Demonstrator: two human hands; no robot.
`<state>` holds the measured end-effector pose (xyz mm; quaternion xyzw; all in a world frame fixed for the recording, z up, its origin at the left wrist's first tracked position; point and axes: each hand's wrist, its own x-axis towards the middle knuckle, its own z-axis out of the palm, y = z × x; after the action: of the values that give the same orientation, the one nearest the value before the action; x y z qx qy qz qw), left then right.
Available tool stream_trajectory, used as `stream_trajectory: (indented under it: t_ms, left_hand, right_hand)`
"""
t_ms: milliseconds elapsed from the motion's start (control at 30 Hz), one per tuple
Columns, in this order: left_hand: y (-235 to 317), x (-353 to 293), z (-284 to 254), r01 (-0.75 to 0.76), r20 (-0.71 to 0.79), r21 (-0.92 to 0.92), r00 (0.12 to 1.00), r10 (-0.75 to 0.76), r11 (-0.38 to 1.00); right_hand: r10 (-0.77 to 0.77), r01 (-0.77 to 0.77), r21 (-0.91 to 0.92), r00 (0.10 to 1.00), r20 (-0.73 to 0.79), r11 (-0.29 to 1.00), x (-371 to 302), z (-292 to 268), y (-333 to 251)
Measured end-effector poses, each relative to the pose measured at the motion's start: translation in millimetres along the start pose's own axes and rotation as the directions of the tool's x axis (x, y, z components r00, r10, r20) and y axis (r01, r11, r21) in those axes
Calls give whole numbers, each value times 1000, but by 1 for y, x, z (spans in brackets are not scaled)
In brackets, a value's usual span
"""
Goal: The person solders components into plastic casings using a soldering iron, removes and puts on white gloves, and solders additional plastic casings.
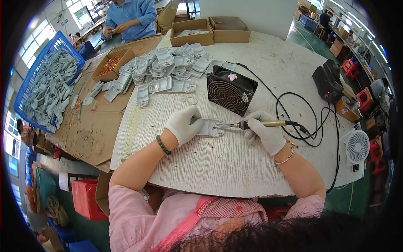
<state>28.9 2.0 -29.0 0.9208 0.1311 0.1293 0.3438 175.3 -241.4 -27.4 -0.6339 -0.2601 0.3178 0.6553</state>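
Note:
My left hand (183, 125), in a white glove, grips the left end of a grey plastic housing (206, 127) that lies on the white table. In my right hand (265, 131), gloved too, is a soldering iron (271, 123) with a gold-coloured handle, held like a pen. Its metal tip points left and meets the right end of the housing, where small copper-coloured bits show. Whether the tip touches those bits I cannot tell. Just beyond my hands stands a black square fan (232, 90) with a round grille.
Grey housings (164, 63) lie heaped at the back, near a carton of copper-coloured parts (110, 65). A blue basket (25, 90) of grey parts stands left. The iron's black cable (303, 135) loops right toward a black box (327, 84). A white fan (357, 146) sits right; a person (131, 19) works opposite.

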Motion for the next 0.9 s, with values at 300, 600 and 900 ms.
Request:
stream_trajectory:
  t_ms: [300, 600, 900]
  left_hand:
    - [-2, -1, 1, 6, 11, -24, 1000, -6, 1000]
    - [-1, 0, 0, -4, 8, -26, 1000, 5, 1000]
    - [1, -1, -1, -8, 3, -24, 1000, 8, 1000]
  right_hand:
    - [20, -20, -52, 1000, -12, 998, 0, 1, -1]
    - [18, -16, -54, 999, 34, 998, -2, 0, -3]
    - [38, -34, -64, 997, 65, 997, -2, 1, -4]
